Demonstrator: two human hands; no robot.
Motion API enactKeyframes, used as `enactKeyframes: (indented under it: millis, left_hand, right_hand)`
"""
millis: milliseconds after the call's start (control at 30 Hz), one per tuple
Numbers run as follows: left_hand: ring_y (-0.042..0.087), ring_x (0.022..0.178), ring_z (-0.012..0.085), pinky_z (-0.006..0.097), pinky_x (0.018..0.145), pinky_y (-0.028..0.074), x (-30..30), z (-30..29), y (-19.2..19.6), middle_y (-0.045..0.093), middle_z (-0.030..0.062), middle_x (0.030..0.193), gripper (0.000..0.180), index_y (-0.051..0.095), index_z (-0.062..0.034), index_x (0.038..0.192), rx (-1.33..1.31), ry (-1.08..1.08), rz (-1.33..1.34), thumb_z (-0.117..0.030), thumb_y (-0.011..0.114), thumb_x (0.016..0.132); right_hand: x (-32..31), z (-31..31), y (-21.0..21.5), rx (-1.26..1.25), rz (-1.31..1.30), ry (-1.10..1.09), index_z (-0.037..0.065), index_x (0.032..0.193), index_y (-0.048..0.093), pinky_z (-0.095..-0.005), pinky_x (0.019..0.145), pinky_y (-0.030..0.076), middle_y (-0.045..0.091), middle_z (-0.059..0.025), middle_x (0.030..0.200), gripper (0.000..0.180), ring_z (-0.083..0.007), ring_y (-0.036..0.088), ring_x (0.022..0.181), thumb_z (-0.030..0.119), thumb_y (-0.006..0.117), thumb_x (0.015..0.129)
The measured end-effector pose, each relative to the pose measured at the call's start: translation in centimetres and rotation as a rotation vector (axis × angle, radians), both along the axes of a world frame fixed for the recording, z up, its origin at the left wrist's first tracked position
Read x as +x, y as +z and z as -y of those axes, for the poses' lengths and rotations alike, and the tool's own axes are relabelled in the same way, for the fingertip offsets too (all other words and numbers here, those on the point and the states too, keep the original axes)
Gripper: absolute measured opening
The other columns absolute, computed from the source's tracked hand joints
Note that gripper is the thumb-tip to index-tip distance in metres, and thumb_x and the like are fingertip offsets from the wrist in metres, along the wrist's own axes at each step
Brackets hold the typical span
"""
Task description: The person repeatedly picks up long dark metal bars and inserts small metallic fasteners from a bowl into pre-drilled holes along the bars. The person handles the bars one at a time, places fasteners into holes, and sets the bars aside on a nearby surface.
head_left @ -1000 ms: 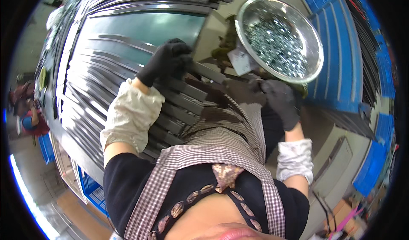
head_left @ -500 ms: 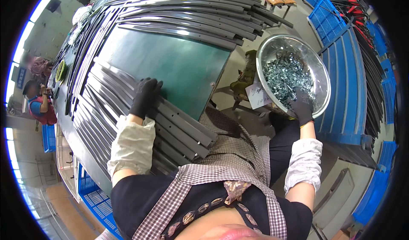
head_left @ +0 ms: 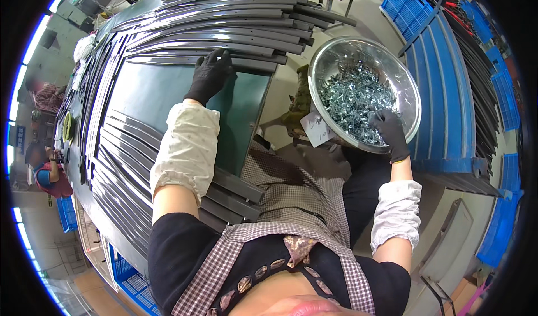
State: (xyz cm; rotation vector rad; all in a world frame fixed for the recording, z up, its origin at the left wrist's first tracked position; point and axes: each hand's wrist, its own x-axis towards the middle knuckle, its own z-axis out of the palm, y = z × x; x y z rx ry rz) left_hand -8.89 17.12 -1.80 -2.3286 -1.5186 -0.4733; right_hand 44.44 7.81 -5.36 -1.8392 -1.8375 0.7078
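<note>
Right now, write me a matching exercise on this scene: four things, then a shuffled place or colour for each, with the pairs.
1. left hand
2. tabletop
3. right hand
4. card

A. at the metal pieces in the bowl
B. white
C. at the far dark strips
D. green

Pairs: 1-C, 2-D, 3-A, 4-B

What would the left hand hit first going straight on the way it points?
Most likely the dark strips along the far side of the green tabletop. The left hand points across them, its fingertips overlapping the nearest in this view; actual contact is hard to tell.
</note>
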Motion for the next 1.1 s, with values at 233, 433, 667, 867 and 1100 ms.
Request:
enactKeyframes:
  millis: [233, 433, 667, 867, 1100]
  left_hand:
    - [0.057, 0.109, 0.0344, 0.049, 0.099, 0.040, 2.2, 4.7, 2.2, 0.062, 0.0063, 0.109, 0.033, 0.067, -0.0228, 0.110, -0.245, -0.242, -0.023, -0.027, 0.074, 0.078]
    - [0.058, 0.103, 0.0341, 0.047, 0.095, 0.042, 6.9, 11.3, 1.6, 0.062, 0.0100, 0.099, 0.031, 0.060, -0.0078, 0.090, -0.354, -0.286, 0.272, -0.020, 0.079, 0.069]
    - [0.060, 0.095, 0.0350, 0.043, 0.084, 0.048, 8.0, 15.4, 2.4, 0.062, 0.0119, 0.095, 0.031, 0.064, -0.0081, 0.098, -0.335, -0.453, 0.324, -0.020, 0.079, 0.073]
    - [0.064, 0.081, 0.0299, 0.041, 0.070, 0.050, 13.0, 22.9, 5.3, 0.063, 0.0082, 0.089, 0.030, 0.068, -0.0116, 0.106, -0.532, -0.681, 0.289, -0.019, 0.074, 0.077]
    - [0.065, 0.077, 0.0272, 0.040, 0.068, 0.052, 13.7, 23.5, 4.6, 0.064, 0.0044, 0.087, 0.033, 0.069, -0.0149, 0.112, -0.471, -0.772, 0.205, -0.016, 0.070, 0.079]
  right_hand:
    - [-1.1, 2.0, 3.2, -0.160, -0.656, -0.143, 0.001, 0.097, 0.066, -0.0248, 0.054, 0.041, 0.062, 0.0011, 0.073, 0.012, -0.0070, 0.051, 0.059, 0.012, 0.064, 0.091]
    - [-8.3, 8.5, 5.5, -0.225, -1.067, -0.041, -0.005, 0.125, 0.059, -0.0182, 0.067, 0.047, 0.066, -0.0026, 0.087, 0.035, -0.0051, 0.057, 0.072, 0.003, 0.067, 0.092]
    - [-12.9, 14.4, 4.6, -0.178, -1.033, 0.216, -0.006, 0.113, 0.065, -0.0217, 0.074, 0.049, 0.068, -0.0012, 0.092, 0.022, -0.0065, 0.059, 0.081, 0.003, 0.066, 0.093]
    - [-16.4, 18.0, 4.5, -0.117, -0.928, 0.462, -0.006, 0.117, 0.064, -0.0239, 0.073, 0.049, 0.067, -0.0034, 0.089, 0.024, -0.0068, 0.057, 0.081, 0.004, 0.064, 0.094]
    - [-17.1, 18.2, 3.7, -0.047, -0.883, 0.323, 0.000, 0.126, 0.059, -0.0295, 0.080, 0.050, 0.066, -0.0067, 0.099, 0.041, -0.0116, 0.059, 0.088, 0.012, 0.073, 0.089]
